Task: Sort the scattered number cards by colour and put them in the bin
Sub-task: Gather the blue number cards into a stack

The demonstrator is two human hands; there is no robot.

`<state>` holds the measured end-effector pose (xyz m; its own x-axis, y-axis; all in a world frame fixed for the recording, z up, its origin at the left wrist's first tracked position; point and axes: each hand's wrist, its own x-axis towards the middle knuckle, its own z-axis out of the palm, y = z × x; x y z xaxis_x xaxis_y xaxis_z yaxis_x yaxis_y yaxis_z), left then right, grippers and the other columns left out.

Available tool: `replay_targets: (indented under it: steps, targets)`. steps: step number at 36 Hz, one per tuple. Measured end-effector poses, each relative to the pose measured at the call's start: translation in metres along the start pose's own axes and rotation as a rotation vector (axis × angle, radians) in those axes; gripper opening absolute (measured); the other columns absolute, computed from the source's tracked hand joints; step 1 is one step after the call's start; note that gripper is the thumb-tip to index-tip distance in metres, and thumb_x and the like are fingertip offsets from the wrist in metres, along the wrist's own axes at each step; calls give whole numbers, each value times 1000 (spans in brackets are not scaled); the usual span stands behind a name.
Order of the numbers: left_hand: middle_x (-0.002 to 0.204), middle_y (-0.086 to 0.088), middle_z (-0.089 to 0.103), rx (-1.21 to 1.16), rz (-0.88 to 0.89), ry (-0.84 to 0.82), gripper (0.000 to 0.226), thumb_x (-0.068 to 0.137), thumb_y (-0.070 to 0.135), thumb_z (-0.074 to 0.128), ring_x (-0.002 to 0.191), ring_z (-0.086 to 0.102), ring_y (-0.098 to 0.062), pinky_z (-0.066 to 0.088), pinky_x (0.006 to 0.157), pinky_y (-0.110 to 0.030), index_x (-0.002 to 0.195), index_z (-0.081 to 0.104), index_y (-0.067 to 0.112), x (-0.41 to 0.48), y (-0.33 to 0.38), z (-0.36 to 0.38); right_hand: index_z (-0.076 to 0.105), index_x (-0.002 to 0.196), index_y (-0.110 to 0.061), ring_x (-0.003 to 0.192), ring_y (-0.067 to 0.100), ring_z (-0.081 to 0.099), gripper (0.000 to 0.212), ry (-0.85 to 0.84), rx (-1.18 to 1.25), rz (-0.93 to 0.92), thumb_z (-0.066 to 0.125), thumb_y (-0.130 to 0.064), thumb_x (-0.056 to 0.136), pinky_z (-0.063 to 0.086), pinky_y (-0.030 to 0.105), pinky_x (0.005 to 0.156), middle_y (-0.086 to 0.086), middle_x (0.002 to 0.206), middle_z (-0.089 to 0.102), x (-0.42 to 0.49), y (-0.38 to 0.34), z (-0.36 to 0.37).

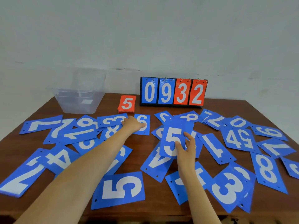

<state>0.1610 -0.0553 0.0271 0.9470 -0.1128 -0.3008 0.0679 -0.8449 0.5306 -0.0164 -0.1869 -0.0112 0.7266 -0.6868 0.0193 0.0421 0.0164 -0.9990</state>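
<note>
Cards (123, 189) in blue with white digits lie scattered over the brown table (142, 147), out to both sides of the two hands and under the forearms. The left hand (133, 125) is stretched far forward and lies knuckles-up on the left part of a blue 6 card (144, 125), which is flat on the table. Its fingertips reach onto the white digit, but from my end I cannot tell whether they press flat or have hooked an edge. The right hand (186, 149) is nearer to me, off to the right of the left one. It grips a blue 5 card (175, 138) that is lifted off the table and tilted a little clockwise. The thumb is on the printed face at the lower right and the fingers are curled round the right edge (another blue edge peeks out behind the top, and I cannot tell how many cards that makes). Just beyond the left hand sits a neat stack of red cards (127, 103) with a 5 on top. Further off, to the left of that hand, stands the clear plastic bin (79, 101). Beyond the right hand, against the wall, a flip scoreboard (174, 92) stands upright, showing 0 and 9 in blue and 3 and 2 in red
</note>
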Motion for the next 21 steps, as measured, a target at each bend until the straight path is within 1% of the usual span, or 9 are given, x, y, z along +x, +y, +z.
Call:
replay_targets:
  steps: [4, 8, 10, 14, 15, 17, 18, 19, 21]
  targets:
    - [148, -18, 29, 369, 29, -49, 90, 80, 54, 65, 139, 22, -36, 22, 113, -45, 142, 29, -1, 14, 9, 1, 48, 118, -45, 132, 13, 40, 39, -12, -11, 8, 56, -15, 94, 50, 49, 94, -17, 130, 41, 4, 6, 2]
    - [145, -15, 32, 411, -17, -118, 96, 76, 55, 69, 135, 27, -34, 31, 111, -43, 144, 26, 2, 21, 13, -1, 48, 106, -57, 128, 17, 47, 43, -15, 0, 33, 57, -17, 94, 53, 50, 90, -15, 129, 43, 3, 9, 2]
    - [147, -15, 32, 395, 7, -141, 91, 79, 50, 69, 136, 30, -35, 28, 113, -43, 143, 27, 1, 19, 13, -4, 48, 111, -52, 128, 16, 46, 41, -19, 8, 31, 56, -16, 94, 54, 49, 88, -13, 130, 44, 1, 8, 0]
    - [141, -13, 40, 334, 16, -172, 88, 77, 35, 77, 128, 42, -32, 39, 105, -42, 141, 27, 2, 15, 5, -8, 48, 121, -39, 132, 9, 37, 38, -14, -10, -2, 55, -12, 95, 50, 45, 96, -16, 128, 41, -4, 8, -5]
    - [134, -13, 46, 327, 36, -145, 78, 77, 32, 76, 123, 46, -32, 43, 101, -41, 137, 33, 4, 15, 1, -7, 48, 119, -42, 132, 10, 38, 39, -13, -8, -4, 55, -13, 94, 50, 45, 96, -16, 128, 42, -5, 8, -5]
    - [106, -9, 55, 311, 110, -42, 39, 83, 25, 71, 102, 56, -27, 49, 84, -35, 109, 48, 8, 13, -8, -8, 48, 110, -53, 131, 13, 42, 42, -11, -1, 5, 57, -15, 94, 50, 48, 94, -15, 129, 43, -8, 7, -4]
    - [90, -6, 53, 311, 161, 23, 21, 87, 22, 66, 86, 56, -23, 47, 73, -32, 92, 49, 10, 11, -14, -9, 48, 105, -59, 130, 15, 44, 45, -9, -2, 7, 58, -17, 93, 50, 50, 93, -14, 130, 44, -10, 5, -4]
    - [79, -3, 49, 308, 213, 90, 17, 90, 19, 60, 74, 52, -20, 44, 66, -32, 82, 47, 13, 8, -19, -10, 48, 102, -63, 129, 16, 45, 47, -8, -7, 3, 58, -18, 93, 50, 50, 93, -14, 131, 44, -12, 3, -4]
    - [84, -6, 55, 244, 286, 146, 8, 94, 18, 54, 77, 53, -22, 45, 69, -34, 87, 56, 14, -1, -25, -15, 48, 102, -63, 128, 18, 47, 46, -12, -2, 1, 59, -19, 93, 50, 51, 92, -13, 131, 45, -16, 1, -6]
